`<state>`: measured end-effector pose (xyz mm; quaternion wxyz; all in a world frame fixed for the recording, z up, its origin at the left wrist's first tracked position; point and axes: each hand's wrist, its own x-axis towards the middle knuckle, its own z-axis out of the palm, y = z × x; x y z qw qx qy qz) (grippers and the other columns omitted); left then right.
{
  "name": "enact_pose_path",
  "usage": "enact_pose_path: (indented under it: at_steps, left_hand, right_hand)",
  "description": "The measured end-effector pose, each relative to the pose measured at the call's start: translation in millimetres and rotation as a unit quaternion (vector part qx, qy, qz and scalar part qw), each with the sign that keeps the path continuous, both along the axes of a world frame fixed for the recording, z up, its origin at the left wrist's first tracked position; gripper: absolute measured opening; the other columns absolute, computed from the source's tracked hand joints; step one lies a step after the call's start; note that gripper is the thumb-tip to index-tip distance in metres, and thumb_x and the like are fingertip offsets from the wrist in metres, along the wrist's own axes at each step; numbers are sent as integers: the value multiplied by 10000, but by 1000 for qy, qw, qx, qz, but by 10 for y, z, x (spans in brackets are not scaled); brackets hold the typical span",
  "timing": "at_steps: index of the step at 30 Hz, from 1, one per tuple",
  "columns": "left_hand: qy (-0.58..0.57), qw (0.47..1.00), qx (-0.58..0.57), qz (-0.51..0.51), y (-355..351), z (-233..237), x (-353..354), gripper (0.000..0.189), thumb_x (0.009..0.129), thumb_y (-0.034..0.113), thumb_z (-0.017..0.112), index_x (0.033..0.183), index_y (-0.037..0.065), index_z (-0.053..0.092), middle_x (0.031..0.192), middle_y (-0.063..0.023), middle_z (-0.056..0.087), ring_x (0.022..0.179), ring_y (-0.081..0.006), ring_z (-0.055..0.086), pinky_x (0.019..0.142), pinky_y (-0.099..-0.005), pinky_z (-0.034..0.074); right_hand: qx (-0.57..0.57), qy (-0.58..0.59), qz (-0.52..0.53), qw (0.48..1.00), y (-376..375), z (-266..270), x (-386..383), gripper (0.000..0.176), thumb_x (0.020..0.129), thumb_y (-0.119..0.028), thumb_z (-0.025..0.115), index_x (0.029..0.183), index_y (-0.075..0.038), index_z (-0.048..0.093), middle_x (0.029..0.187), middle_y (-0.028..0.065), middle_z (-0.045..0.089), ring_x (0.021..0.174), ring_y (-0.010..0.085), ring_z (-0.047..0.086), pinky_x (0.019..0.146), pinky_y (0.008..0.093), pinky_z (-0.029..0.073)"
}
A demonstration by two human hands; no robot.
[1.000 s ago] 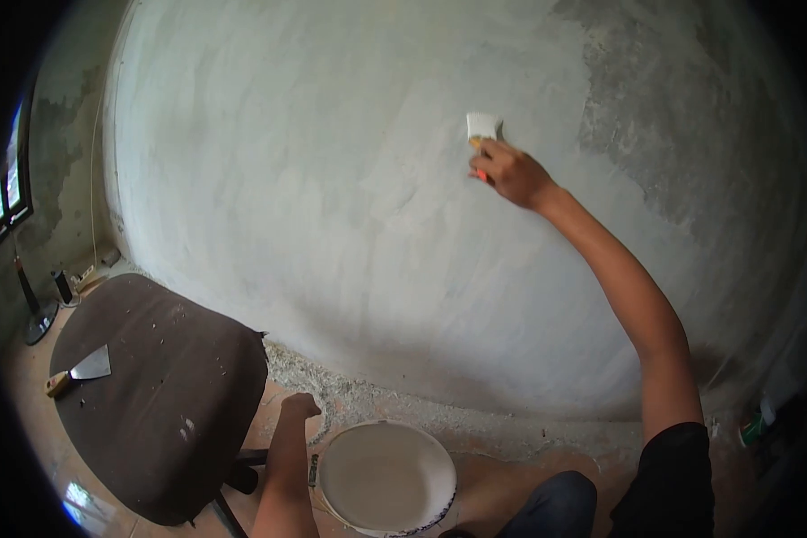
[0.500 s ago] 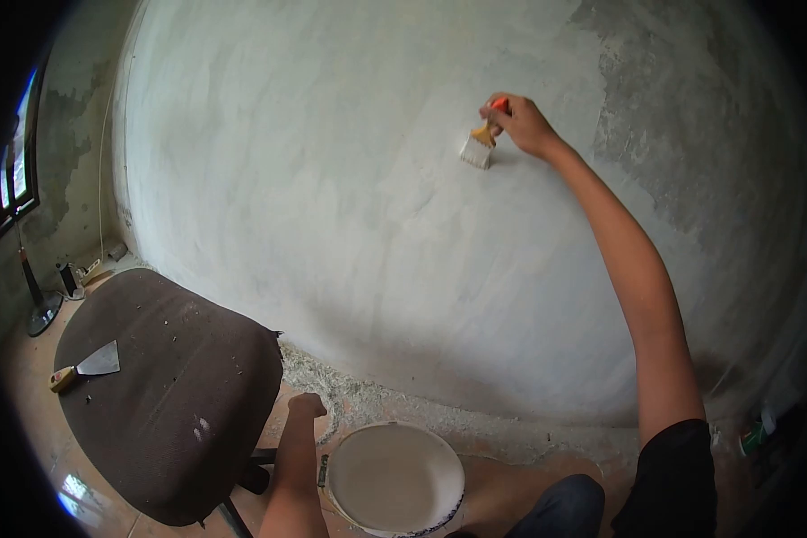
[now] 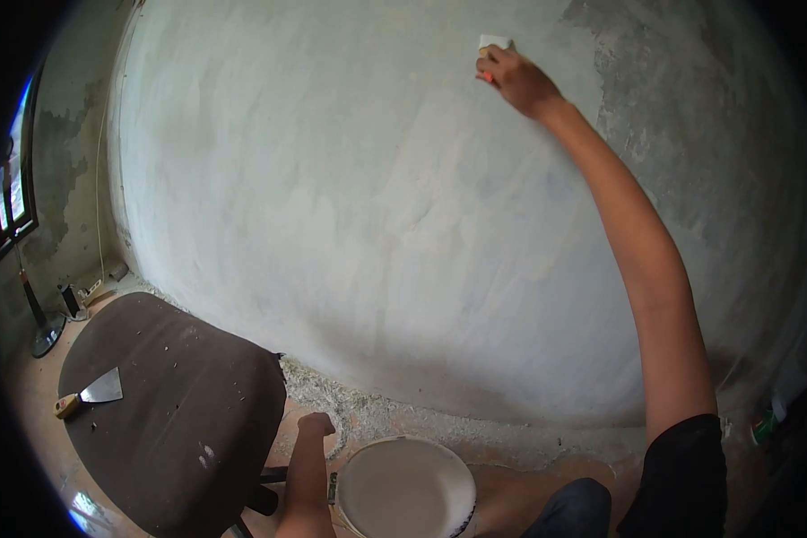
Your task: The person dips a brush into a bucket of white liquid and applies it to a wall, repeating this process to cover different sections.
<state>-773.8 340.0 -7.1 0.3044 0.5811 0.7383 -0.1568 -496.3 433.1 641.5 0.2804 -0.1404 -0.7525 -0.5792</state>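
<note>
High on the pale wall (image 3: 332, 179), my right hand (image 3: 516, 79) is closed around a paintbrush (image 3: 493, 42). The brush has an orange-tipped handle, and its pale bristle end now points upward against the wall. Down low, my left hand (image 3: 316, 424) is curled just above and left of a round bucket (image 3: 406, 489) of pale, creamy liquid. The fingers of that hand look folded, and whatever they may hold is hidden.
A dark padded seat (image 3: 170, 403) stands at the left with a scraper (image 3: 90, 393) lying on it. Debris (image 3: 332, 394) lines the wall's foot. A stand with a round base (image 3: 47, 334) is at the far left, below a window (image 3: 16, 170).
My right hand has moved up the wall with the brush, whose bristles have turned from pointing down to pointing up. The view has shifted slightly, so the seat and bucket appear lower.
</note>
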Motion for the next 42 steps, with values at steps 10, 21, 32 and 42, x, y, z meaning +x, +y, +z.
enact_pose_path:
  at_steps: [10,21,32,42]
  left_hand:
    - [-4,1000,-9,-17,123,-145,-45,407,819,365,593,1146,126,630,1198,-93,604,1096,-261,587,887,-400,481]
    - [16,999,34,-22,94,-244,-96,374,805,389,600,1036,103,667,1074,-75,649,989,-250,621,840,-399,494]
    - [3,1000,-5,-14,170,-324,-126,406,786,335,610,1123,111,643,1183,-121,613,1070,-267,603,867,-388,492]
    - [4,1000,0,-26,106,-188,-64,403,809,338,593,1141,113,630,1187,-111,610,1092,-261,593,873,-391,490]
  right_hand:
    - [-282,-106,102,948,-268,-1486,-28,255,886,-256,601,757,-40,560,737,76,505,612,206,562,625,338,501]
    - [-442,206,164,858,-41,-430,89,207,887,-191,606,875,15,612,679,68,628,610,133,583,611,275,462]
    - [-11,72,75,995,-215,-151,590,105,855,-154,621,854,-56,583,994,83,604,841,262,621,735,373,530]
    - [-241,-114,61,962,-567,-1942,917,143,836,-161,642,828,-30,585,960,119,600,859,237,628,729,314,535]
